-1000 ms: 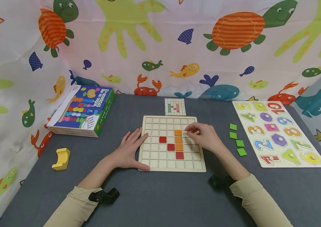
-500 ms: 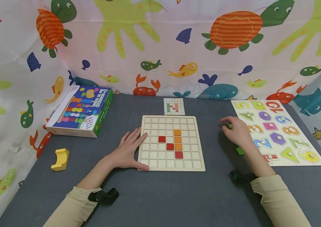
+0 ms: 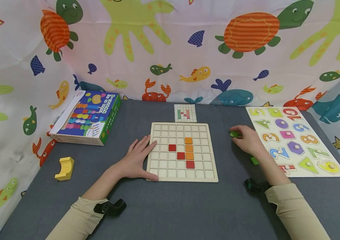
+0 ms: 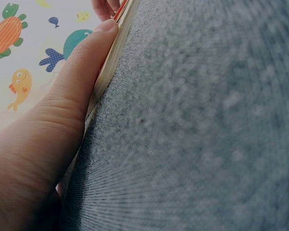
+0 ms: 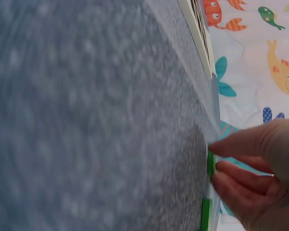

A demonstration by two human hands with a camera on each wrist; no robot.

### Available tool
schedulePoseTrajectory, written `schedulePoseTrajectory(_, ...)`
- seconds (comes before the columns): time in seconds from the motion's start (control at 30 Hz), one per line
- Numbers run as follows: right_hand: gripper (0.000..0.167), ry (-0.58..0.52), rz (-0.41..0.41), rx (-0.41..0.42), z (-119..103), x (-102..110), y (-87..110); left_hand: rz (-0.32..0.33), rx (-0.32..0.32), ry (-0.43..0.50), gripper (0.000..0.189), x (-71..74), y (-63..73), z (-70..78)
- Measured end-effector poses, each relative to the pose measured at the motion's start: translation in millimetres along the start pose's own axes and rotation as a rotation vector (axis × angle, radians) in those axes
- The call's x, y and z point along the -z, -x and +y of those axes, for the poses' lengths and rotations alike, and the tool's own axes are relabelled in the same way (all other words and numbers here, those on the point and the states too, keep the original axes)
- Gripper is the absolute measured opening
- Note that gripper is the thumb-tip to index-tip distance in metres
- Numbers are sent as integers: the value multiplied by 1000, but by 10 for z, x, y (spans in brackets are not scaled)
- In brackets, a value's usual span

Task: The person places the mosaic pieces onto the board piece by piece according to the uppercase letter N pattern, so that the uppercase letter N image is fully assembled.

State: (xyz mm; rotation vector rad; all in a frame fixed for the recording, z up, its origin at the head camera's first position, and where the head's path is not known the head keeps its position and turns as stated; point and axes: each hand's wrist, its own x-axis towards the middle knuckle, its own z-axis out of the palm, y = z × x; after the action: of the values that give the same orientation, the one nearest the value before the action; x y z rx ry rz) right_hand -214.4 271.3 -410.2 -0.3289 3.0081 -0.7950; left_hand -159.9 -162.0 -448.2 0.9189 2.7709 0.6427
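My left hand (image 3: 136, 160) rests with spread fingers on the left edge of a wooden grid board (image 3: 164, 170). Its thumb (image 4: 82, 65) lies along that edge in the left wrist view. Several flat square tiles sit in the grid: a column of orange tiles (image 3: 189, 148) and red tiles (image 3: 181, 155) in a diagonal. To the board's right, my right hand (image 3: 249, 141) pinches a green tile (image 3: 234, 134) between thumb and fingers. Another green tile (image 3: 254, 161) lies on the table under the wrist. My right hand hides the spots of the other green tiles.
A small pattern card (image 3: 185, 113) lies behind the board. At right is a number-and-shape puzzle board (image 3: 302, 138), partly under the right hand and forearm. A blue picture box (image 3: 87, 115) and a yellow curved block (image 3: 65, 168) stand at left.
My right hand has left the grid board and moved right to the green tiles. It has taken hold of one and shifted it slightly left. My left hand has stayed put.
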Motion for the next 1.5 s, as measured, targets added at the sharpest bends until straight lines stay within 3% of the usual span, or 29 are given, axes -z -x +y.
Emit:
schedulePoseTrajectory(0.53, 33, -37, 33, -7, -162, -81, -8, 0, 1, -7, 124, -33, -6, -29)
schedulePoseTrajectory(0.73, 32, -113, 18, 33, -445, -210, -72, 6, -1, 1, 124, -25, 3, -24)
schedulePoseTrajectory(0.97, 34, -199, -68, 83, -863, -390, -173, 7, 0, 9, 123, -7, 10, -23)
schedulePoseTrajectory(1.17, 28, -248, -130, 193, -1236, -599, -270, 8, 4, 10, 123, 9, 17, -28)
schedulePoseTrajectory(1.33, 19, -230, -186, 280, -1508, -795, -359, 6, 2, 8, 123, 8, 15, -30)
schedulePoseTrajectory(1.5, 16, -189, -211, 317, -1696, -891, -432, 6, -6, 10, 122, -4, 12, -22)
